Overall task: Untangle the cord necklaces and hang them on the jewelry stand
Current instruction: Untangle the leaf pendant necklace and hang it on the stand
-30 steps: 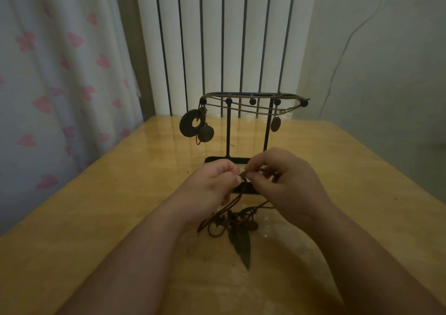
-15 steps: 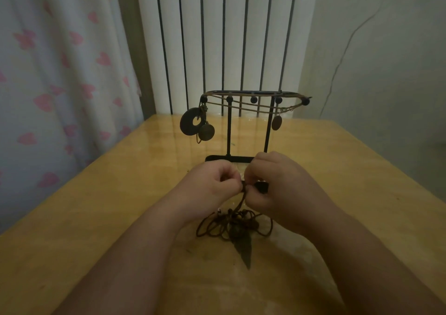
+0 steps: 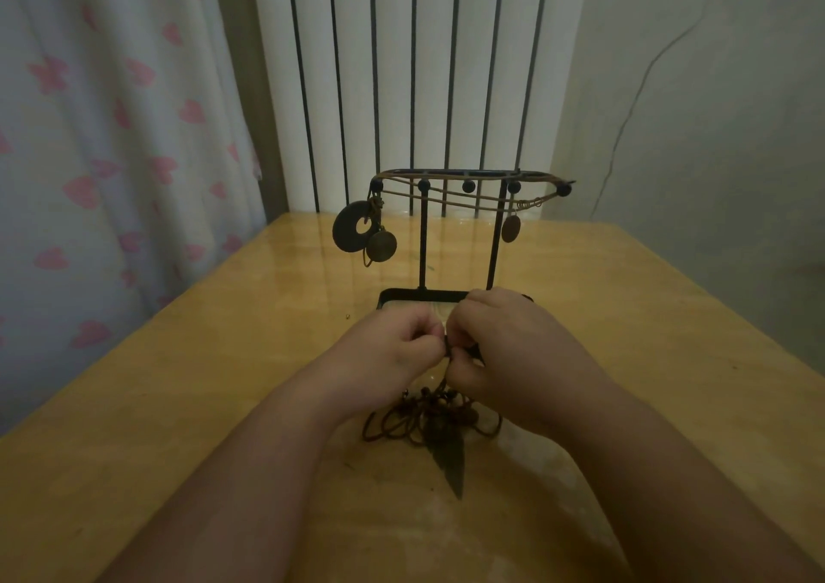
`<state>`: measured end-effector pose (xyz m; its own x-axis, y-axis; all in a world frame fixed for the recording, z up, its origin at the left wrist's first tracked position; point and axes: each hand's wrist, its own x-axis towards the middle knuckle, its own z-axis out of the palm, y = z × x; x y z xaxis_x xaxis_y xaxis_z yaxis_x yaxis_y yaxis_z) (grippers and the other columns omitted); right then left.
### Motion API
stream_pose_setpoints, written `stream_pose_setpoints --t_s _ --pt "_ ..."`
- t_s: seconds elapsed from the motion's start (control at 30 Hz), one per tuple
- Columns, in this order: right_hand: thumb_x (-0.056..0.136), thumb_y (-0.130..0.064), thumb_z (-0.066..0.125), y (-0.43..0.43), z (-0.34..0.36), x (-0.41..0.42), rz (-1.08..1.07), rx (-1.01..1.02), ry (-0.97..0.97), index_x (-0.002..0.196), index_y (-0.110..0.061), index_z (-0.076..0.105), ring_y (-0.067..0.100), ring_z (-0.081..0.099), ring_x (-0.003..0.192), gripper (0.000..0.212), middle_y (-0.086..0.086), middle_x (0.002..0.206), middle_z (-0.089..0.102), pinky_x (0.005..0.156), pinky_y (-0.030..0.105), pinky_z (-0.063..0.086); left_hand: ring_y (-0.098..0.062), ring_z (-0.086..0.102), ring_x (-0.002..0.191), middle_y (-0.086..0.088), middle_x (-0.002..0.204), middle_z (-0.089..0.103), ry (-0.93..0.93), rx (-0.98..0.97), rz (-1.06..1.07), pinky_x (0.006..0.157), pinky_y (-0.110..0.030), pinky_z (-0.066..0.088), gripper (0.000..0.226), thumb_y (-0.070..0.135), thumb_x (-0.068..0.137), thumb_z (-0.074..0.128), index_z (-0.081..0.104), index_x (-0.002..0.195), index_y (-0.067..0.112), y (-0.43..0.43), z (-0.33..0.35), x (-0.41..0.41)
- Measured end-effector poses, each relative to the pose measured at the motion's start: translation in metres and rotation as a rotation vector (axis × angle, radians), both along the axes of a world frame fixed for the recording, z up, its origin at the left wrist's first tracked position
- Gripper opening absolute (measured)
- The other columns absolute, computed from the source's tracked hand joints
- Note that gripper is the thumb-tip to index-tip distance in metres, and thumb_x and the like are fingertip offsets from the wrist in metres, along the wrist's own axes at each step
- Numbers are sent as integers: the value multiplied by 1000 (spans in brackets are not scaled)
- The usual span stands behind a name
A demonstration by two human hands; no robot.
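A black metal jewelry stand (image 3: 466, 185) rises at the far middle of the wooden table (image 3: 187, 404). Cord necklaces hang along its top bar, with a dark ring pendant (image 3: 350, 227), a round disc (image 3: 381, 245) and an oval pendant (image 3: 511, 227). In front of the stand my left hand (image 3: 393, 350) and my right hand (image 3: 513, 350) meet, each pinching the same dark cord between thumb and fingers. Below them a tangle of brown cord with beads (image 3: 428, 417) lies on the table, and a dark pointed pendant (image 3: 448, 457) sticks out toward me.
A curtain with pink hearts (image 3: 111, 158) hangs along the table's left side. White vertical blinds (image 3: 415, 69) stand behind the stand, and a grey wall with a thin cable (image 3: 638, 87) lies to the right. A tiny bead (image 3: 347, 315) sits left of the stand's base.
My hands closed in tighter on the cord and dropped slightly. The cord tangle below bunched into more loops on the table.
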<state>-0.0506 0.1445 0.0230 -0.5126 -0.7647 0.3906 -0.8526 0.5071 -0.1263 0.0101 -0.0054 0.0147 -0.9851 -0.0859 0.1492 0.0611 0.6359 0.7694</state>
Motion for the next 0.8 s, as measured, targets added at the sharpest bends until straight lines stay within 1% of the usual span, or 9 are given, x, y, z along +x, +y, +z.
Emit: stream_pose_setpoints --t_s 0.07,0.13,0.23,0.33,0.4,0.53,0.63,0.7,0.8 --pt "89 -34 52 -1 0 0 -6 16 -7 84 -31 46 7 40 81 8 -13 84 44 68 18 35 -6 50 66 7 74 58 44 -77 28 59 -23 42 14 20 91 57 58 79 27 0 0 -2" --pt "90 -34 51 -2 0 0 -12 19 -29 85 -31 45 6 39 80 9 -13 83 42 68 18 35 -6 50 65 7 74 58 69 -144 38 58 -21 41 12 22 90 60 59 81 29 0 1 -2" --pt "91 -34 51 -2 0 0 -18 27 -75 86 -30 46 7 42 83 8 -12 86 44 73 21 40 -7 50 65 7 74 57 87 -229 32 58 -22 40 11 23 89 60 58 81 29 1 1 -2" --pt "91 -33 52 -2 0 1 -14 25 -84 86 -29 48 7 42 82 7 -12 85 44 72 20 40 -7 48 67 7 76 55 63 -294 20 59 -23 37 12 24 90 58 55 79 29 2 1 -3" --pt "91 -34 52 -3 -1 1 -20 31 -100 87 -29 49 7 43 81 7 -11 86 46 74 22 44 -7 47 68 7 77 54 46 -320 4 60 -23 36 13 24 90 57 54 79 28 0 2 -4" --pt "91 -34 52 -6 -3 1 -27 23 -125 84 -31 45 7 44 79 11 -11 84 45 74 24 46 -6 46 65 8 75 53 42 -297 -17 58 -21 34 16 22 91 57 53 77 28 -2 2 -4" --pt "90 -32 51 -6 -4 1 -42 -9 -133 82 -29 44 8 44 78 12 -10 83 45 74 26 46 -5 46 65 7 74 54 53 -233 0 57 -19 35 15 20 91 56 55 78 27 -2 1 -4" --pt "90 -30 52 -6 -4 3 -52 -44 -161 80 -28 44 9 44 76 13 -10 83 45 70 25 44 -4 48 66 7 75 56 48 -161 13 58 -19 37 14 20 91 55 57 79 26 -2 1 -4" --pt "91 -27 53 -6 -4 5 -55 -96 -257 78 -29 44 9 44 73 16 -8 83 48 62 22 37 -6 50 68 7 75 57 44 -86 14 60 -22 40 15 19 92 54 59 78 25 -1 1 -3"
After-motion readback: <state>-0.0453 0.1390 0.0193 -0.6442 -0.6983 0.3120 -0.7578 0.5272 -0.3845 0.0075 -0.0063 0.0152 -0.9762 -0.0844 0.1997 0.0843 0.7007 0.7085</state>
